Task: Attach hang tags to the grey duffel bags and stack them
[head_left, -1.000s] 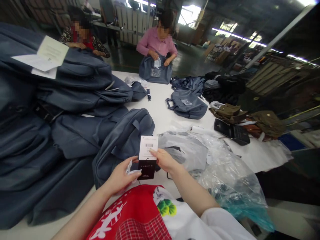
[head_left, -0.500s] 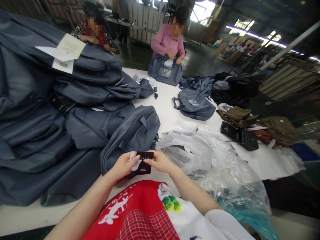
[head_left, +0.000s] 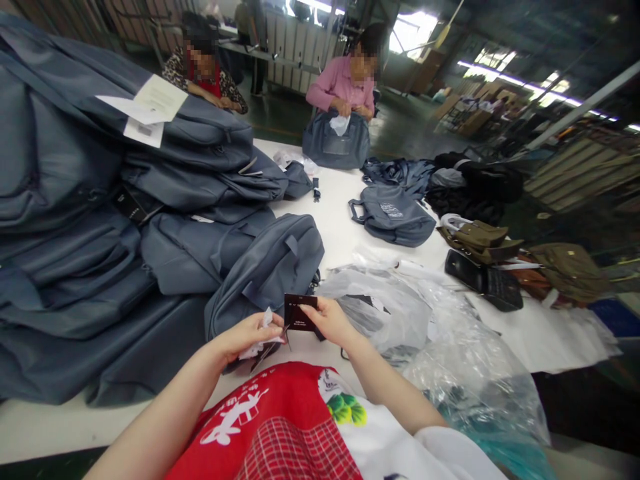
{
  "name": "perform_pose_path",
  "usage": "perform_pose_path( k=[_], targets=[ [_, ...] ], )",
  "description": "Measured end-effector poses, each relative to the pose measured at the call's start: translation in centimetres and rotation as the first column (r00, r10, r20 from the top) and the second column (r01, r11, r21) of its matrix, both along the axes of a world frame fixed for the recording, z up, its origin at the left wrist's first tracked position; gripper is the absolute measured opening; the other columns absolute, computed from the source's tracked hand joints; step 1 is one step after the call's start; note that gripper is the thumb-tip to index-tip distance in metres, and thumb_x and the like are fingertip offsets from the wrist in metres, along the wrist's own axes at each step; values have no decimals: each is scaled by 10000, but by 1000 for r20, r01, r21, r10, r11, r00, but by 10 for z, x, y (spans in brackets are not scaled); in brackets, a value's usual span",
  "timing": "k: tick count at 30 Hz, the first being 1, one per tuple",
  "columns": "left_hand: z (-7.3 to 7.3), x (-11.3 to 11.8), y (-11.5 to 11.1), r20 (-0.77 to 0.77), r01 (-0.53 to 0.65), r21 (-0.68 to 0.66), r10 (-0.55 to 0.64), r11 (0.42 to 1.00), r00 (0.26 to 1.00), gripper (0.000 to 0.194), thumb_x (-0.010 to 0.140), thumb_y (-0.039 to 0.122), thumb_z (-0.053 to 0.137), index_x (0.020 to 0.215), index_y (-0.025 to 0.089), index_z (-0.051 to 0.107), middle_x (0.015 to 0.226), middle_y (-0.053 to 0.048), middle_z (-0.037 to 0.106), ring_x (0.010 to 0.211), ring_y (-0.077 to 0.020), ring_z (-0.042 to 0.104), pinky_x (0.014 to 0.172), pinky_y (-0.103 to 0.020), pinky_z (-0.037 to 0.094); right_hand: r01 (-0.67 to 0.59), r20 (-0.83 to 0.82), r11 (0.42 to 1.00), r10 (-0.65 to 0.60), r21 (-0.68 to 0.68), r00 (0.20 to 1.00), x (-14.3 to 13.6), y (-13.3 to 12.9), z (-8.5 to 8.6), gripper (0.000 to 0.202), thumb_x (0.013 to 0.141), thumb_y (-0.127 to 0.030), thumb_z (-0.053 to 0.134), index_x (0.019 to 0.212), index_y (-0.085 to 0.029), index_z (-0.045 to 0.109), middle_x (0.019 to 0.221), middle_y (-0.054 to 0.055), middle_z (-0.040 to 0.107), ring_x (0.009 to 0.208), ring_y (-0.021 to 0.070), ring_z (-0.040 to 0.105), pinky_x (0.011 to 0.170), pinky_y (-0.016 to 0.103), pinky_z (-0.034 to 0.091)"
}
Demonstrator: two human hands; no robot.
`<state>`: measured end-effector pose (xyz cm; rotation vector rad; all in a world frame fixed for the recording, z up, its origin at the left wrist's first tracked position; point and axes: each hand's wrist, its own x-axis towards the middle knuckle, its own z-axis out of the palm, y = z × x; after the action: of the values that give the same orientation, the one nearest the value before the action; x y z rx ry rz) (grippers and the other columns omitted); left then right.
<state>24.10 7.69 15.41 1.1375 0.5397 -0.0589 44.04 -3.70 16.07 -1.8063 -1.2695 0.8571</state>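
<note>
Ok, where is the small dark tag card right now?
In the head view, the dark tag card is low and centre, pinched in the right hand, just in front of the nearest grey bag and left of the clear plastic bags.

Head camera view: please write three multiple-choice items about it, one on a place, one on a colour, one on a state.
1. Where does the pile of grey bags lie?
A. left of the hands
B. on the floor
C. behind the far workers

2. What colour is the card in the right hand?
A. yellow
B. dark
C. green

3. How is the left hand?
A. flat on the table
B. empty in the air
C. closed on a small white piece

Answers: 1 A, the pile fills the left side; 2 B, the card looks near black; 3 C, the fingers pinch white material.
</note>
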Motion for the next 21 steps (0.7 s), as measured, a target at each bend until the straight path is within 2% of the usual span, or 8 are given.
perform_pose_path(
  k=[3, 6, 9, 13, 16, 19, 21],
  targets=[
    [-16, 2, -5, -63, -82, -51, 79, 995, 995, 537, 539, 326, 835, 962, 122, 575, 700, 9, 607, 623, -130, 570, 619, -252, 420, -10, 8, 1000, 10, 7, 1000, -2, 0, 5, 314, 894, -403, 481, 886, -163, 683, 797, 23, 696, 753, 173, 622, 692, 262, 462],
    [-24, 2, -2, -69, -108, 41, 110, 993, 991, 465, 552, 313, 824, 893, 112, 579, 630, 34, 558, 552, -103, 521, 569, -237, 392, -4, 24, 1000, 3, 26, 1000, -1, 1, 9, 303, 904, -378, 466, 914, -166, 683, 829, 28, 700, 778, 173, 624, 719, 263, 460],
    [-19, -3, 7, -64, -115, 145, 126, 983, 990, 381, 630, 362, 772, 851, 116, 583, 663, 1, 585, 583, -115, 536, 589, -246, 406, -6, 79, 1000, 4, 26, 997, 4, 0, 10, 289, 906, -355, 463, 936, -177, 687, 854, 32, 705, 788, 176, 625, 736, 272, 455],
    [-2, -12, 16, -62, -88, 161, 99, 983, 993, 398, 707, 434, 700, 931, 123, 592, 753, -27, 606, 645, -127, 548, 619, -248, 417, -32, 72, 999, 33, -15, 997, 9, -2, 8, 285, 897, -360, 473, 920, -175, 688, 829, 32, 704, 769, 180, 627, 714, 275, 461],
    [5, -14, 19, -16, -36, 192, 40, 981, 999, 461, 695, 468, 698, 998, 136, 595, 776, -10, 576, 667, -123, 530, 607, -231, 398, -43, 17, 999, 43, -29, 999, 8, -2, 7, 274, 882, -363, 498, 937, -174, 688, 840, 28, 708, 769, 182, 632, 720, 281, 472],
    [6, -14, 19, 2, 21, 211, -22, 977, 1000, 528, 649, 453, 741, 1050, 149, 581, 746, 18, 532, 646, -114, 499, 595, -226, 392, -48, -77, 998, 45, -35, 996, 6, -2, 7, 287, 872, -383, 516, 950, -163, 684, 857, 31, 712, 793, 190, 639, 725, 287, 486],
    [7, -14, 18, 4, 26, 222, -27, 975, 1000, 510, 687, 450, 716, 1077, 151, 578, 777, 6, 539, 666, -117, 505, 610, -231, 400, -43, -129, 998, 36, -53, 991, 6, -2, 6, 301, 861, -400, 533, 932, -150, 683, 852, 37, 711, 783, 192, 640, 712, 288, 494]
  ],
)
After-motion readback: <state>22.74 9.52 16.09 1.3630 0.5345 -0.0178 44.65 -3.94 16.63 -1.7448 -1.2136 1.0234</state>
